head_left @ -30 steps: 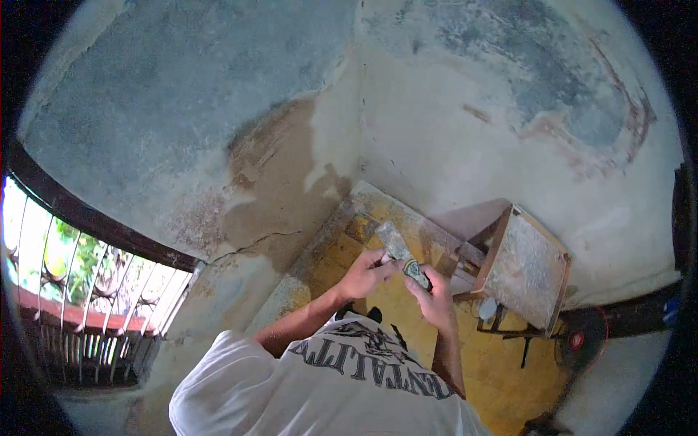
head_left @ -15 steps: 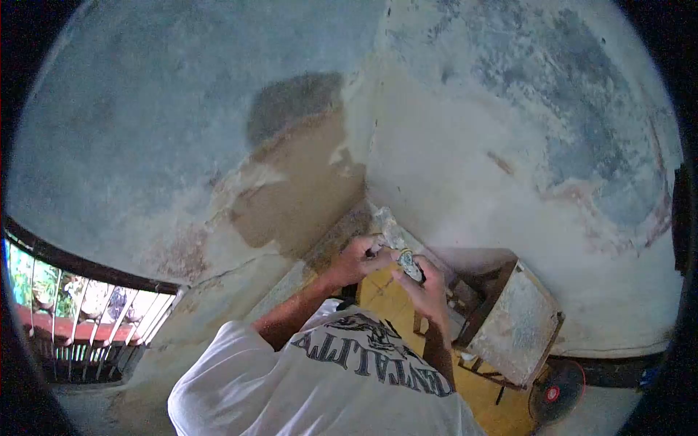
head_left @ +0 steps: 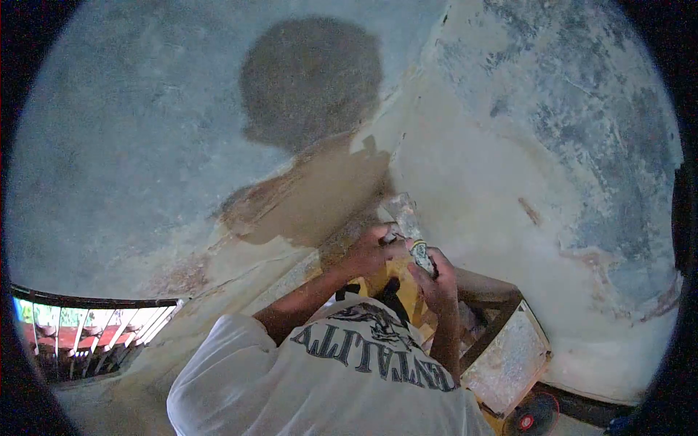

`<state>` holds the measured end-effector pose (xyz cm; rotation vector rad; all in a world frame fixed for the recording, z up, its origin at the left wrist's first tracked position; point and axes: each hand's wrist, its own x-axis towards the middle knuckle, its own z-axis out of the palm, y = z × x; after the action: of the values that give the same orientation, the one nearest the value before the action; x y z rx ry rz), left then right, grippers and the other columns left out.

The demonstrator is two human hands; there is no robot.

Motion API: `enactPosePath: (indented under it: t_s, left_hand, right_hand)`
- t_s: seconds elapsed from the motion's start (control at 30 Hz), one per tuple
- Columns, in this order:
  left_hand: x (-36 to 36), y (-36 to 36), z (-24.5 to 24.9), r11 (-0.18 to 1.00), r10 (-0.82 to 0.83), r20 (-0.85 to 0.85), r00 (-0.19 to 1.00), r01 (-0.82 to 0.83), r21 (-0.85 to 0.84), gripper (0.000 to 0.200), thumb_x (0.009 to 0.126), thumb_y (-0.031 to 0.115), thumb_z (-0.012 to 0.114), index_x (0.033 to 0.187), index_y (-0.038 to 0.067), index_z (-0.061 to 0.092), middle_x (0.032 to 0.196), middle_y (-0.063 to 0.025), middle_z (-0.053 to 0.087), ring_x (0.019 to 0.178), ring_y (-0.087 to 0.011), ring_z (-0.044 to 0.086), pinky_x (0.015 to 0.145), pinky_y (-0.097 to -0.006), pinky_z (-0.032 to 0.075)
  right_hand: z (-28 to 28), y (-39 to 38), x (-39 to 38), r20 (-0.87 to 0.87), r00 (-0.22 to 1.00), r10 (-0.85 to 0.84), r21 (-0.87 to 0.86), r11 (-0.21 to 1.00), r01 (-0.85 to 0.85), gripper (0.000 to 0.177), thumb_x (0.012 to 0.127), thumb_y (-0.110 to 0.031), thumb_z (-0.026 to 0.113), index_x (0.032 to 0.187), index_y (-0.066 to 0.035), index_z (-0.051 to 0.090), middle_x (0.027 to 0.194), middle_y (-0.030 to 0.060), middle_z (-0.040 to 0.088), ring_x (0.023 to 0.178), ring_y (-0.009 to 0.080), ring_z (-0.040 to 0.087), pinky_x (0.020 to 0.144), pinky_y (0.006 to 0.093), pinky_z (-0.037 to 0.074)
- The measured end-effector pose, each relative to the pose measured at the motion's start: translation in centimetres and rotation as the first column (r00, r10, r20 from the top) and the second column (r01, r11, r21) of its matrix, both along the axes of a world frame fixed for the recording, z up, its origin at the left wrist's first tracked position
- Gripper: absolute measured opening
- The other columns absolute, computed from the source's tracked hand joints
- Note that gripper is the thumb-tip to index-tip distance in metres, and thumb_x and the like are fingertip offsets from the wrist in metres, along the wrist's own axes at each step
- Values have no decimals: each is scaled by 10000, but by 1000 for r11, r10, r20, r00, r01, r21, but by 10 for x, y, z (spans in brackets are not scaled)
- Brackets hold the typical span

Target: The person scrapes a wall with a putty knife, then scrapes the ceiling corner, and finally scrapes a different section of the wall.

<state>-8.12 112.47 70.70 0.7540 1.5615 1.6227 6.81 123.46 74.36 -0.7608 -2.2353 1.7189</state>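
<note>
In front of my chest, my right hand [head_left: 438,282] is closed round the dark, patterned handle of what looks like a scraper [head_left: 420,254], with a yellowish band near its top. A pale, stained flat piece [head_left: 401,209], apparently its blade, points up toward the wall corner. Just left of it, my left hand [head_left: 369,254] is closed, its fingertips close to the base of the blade. A small greyish bit shows at those fingers, but I cannot make out what it is.
Patchy plastered walls [head_left: 502,182] meet in a corner ahead. A wooden box-like piece of furniture [head_left: 509,356] stands to the right on a yellow surface, near a round fan [head_left: 527,420]. A barred window [head_left: 94,334] is at the lower left.
My view has tilted up and turned left, so the walls shift in frame and the head shadow looks larger. Both hands stay close together, the right one still on the scraper.
</note>
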Motion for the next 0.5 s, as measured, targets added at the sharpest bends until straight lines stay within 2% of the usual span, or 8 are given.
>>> enactPosePath:
  t_s: [0.1,0.17,0.2,0.27,0.37,0.43,0.47,0.5]
  left_hand:
    - [-17,0,-3,996,72,-104,992,-77,-52,264,863,297,671,907,38,642,660,42,526,584,-51,430,539,-241,375]
    - [-29,2,-4,996,91,-135,987,-92,-7,273,865,303,668,926,39,637,655,41,519,583,-55,425,542,-245,379]
    - [-34,5,2,994,88,-95,992,-94,-63,276,870,307,663,932,40,632,658,41,516,592,-55,428,547,-245,381]
    - [-43,12,19,981,84,-20,996,-87,-174,283,879,314,652,943,40,622,666,41,511,611,-54,435,556,-247,386]
    - [-50,34,25,983,165,-184,969,-176,-48,263,892,307,632,917,46,611,696,37,526,655,-46,457,578,-243,395]
    - [-58,52,9,975,210,-165,964,-220,-42,261,897,312,621,921,53,604,720,36,543,654,-56,471,586,-240,395]
    - [-62,61,2,969,234,-155,960,-244,-42,260,900,315,616,924,56,601,732,36,551,654,-60,477,589,-238,394]
    - [-64,69,10,972,213,-65,975,-218,-82,262,902,315,612,932,56,594,734,31,551,650,-67,476,589,-239,393]
  right_hand:
    - [-5,16,-24,-57,992,112,75,991,-108,283,850,-137,662,1105,-59,570,795,-9,568,576,46,480,519,216,397]
    - [-1,24,-39,-103,983,149,-2,989,-150,285,854,-137,655,1114,-65,564,762,-13,548,518,33,440,458,212,354]
    - [0,29,-46,-130,978,165,-38,984,-172,286,856,-137,651,1119,-67,562,745,-14,538,490,27,420,427,210,332]
    - [-5,40,-60,-188,965,181,-41,980,-192,314,860,-145,649,1145,-67,542,726,-14,523,487,35,414,428,213,335]
    - [-20,59,-75,-217,960,174,-65,979,-192,354,864,-145,632,1189,-71,513,709,-11,508,480,45,411,427,217,337]
    - [-30,78,-86,-189,968,165,-128,973,-191,378,865,-136,612,1218,-74,492,716,-3,511,476,53,418,422,218,339]
    - [-35,87,-89,-156,974,162,-186,964,-190,389,865,-129,600,1231,-74,482,726,5,516,475,58,425,417,218,340]
    - [-35,99,-92,-149,973,179,-334,917,-220,405,867,-142,597,1246,-70,473,789,27,533,557,86,456,479,234,367]
